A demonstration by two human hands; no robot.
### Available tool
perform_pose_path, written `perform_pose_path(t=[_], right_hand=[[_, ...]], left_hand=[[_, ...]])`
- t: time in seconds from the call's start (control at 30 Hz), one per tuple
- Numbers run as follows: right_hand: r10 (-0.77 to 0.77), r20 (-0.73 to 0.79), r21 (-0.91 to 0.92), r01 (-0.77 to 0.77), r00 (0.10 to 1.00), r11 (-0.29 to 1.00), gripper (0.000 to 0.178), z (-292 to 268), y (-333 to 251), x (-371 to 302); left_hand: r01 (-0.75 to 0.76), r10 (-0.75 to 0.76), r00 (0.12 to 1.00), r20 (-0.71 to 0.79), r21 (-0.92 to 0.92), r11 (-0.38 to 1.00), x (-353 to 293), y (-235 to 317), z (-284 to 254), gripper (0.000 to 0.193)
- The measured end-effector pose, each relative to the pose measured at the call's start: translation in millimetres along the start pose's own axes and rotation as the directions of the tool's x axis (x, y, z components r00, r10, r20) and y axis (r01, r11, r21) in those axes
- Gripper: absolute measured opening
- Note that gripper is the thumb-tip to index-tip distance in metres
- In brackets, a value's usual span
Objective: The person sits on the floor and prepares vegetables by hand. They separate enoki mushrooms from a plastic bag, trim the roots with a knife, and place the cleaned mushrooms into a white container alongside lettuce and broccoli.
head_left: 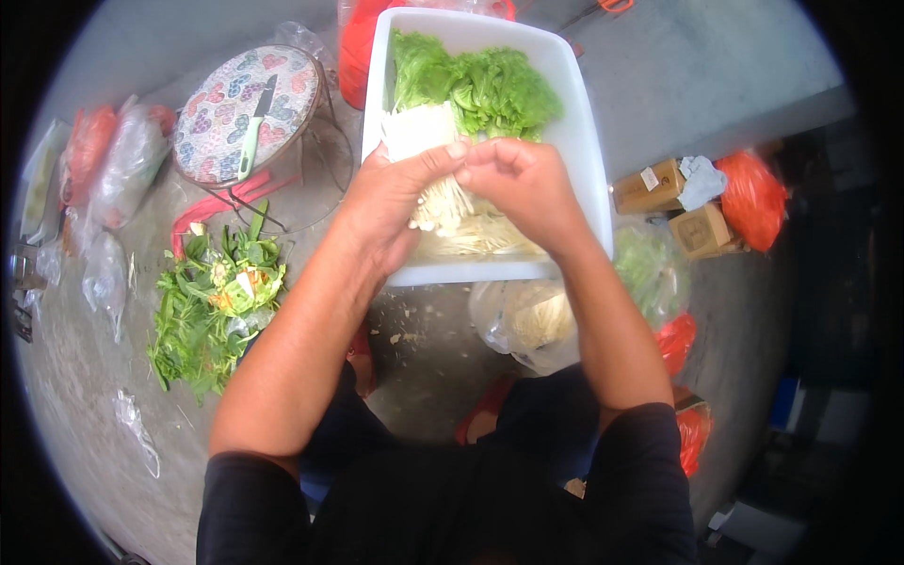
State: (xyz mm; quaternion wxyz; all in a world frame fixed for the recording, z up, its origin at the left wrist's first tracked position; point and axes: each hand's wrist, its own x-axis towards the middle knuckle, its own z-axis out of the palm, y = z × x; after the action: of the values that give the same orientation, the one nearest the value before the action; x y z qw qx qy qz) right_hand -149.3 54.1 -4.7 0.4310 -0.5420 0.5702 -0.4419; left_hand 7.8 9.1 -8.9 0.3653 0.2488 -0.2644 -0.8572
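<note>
A bunch of pale enoki mushrooms (441,209) is in my left hand (391,202), above a white plastic tub (591,179). Its broad white end (419,130) shows beyond my thumb, and the thin stems hang toward me. My right hand (527,184) has its fingertips pinched together at the bunch's right side, touching my left thumb; the pinched strands are mostly hidden. Inside the tub, green leafy lettuce (499,89) fills the far part. Loose enoki strands (480,235) lie along its near side.
A knife (252,141) with a pale green handle lies on a heart-patterned round stool (202,127) at left. Vegetable trimmings (212,301) are heaped on the floor. A clear bag of enoki (537,315) sits below the tub. Cardboard boxes (650,186) and a red bag (753,200) stand right.
</note>
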Motion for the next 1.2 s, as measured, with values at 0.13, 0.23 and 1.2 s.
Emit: perform_pose_path(t=[0.13, 0.23, 1.2], right_hand=[[0.091, 0.026, 0.069, -0.093, 0.995, 0.993, 0.015, 4, -9, -4], [0.067, 0.043, 0.03, -0.068, 0.997, 0.997, 0.013, 0, -1, -6], [0.231, -0.143, 0.388, -0.16, 0.962, 0.908, 0.012, -14, 10, -17]], left_hand=[[0.008, -0.008, 1.0, 0.001, 0.037, 0.999, 1, -3, -3, 0.042], [0.029, -0.029, 0.999, -0.019, 0.024, 0.999, 0, -8, -1, 0.041], [-0.089, 0.098, 0.971, -0.219, 0.051, 0.995, -2, -5, 3, 0.035]])
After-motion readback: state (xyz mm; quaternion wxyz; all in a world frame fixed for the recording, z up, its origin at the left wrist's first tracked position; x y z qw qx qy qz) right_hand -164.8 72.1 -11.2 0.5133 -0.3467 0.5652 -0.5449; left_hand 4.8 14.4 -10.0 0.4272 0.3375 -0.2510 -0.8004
